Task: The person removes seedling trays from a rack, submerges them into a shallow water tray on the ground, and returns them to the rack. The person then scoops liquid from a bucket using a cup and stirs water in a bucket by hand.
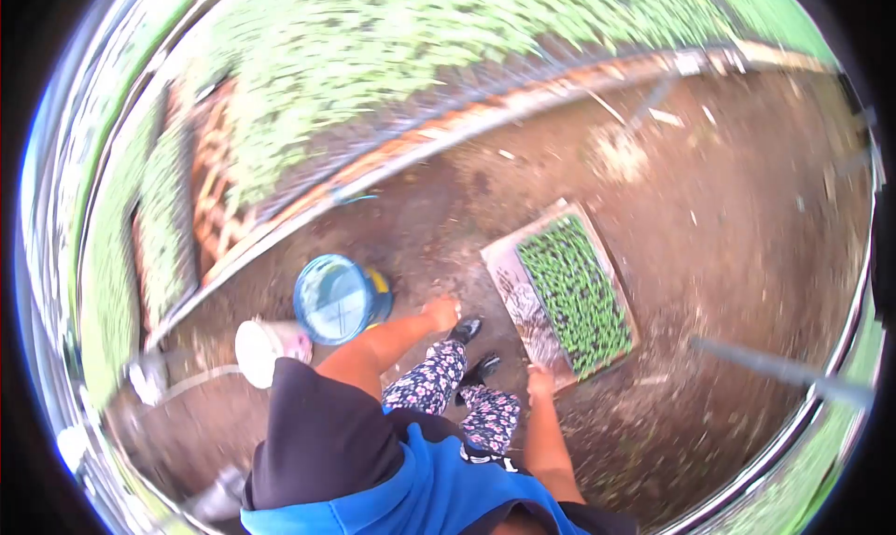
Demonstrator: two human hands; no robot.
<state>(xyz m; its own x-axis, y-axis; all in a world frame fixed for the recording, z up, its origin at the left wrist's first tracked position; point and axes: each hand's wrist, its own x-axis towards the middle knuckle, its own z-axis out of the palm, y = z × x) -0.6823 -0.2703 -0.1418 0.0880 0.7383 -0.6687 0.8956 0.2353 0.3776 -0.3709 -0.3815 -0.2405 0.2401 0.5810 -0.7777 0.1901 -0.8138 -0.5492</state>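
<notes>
My left hand (442,313) is held out above the soil, just above my left shoe and to the right of a blue bucket (337,299). Its fingers look curled in; anything inside them is too small and blurred to make out. At the lower left corner of a pale board (505,263) is my right hand (539,383), seeming to meet the board's edge. Blur hides whether its fingers grip there. On the board sits a tray of green seedlings (577,297), covering its right part. Dark wet soil stains the board's bare left side.
A white bucket (260,350) stands left of the blue one, and something yellow (378,283) shows behind the blue bucket. A long bed edging (411,159) borders dense green seedlings (373,59). A grey pole (761,359) juts in from the right.
</notes>
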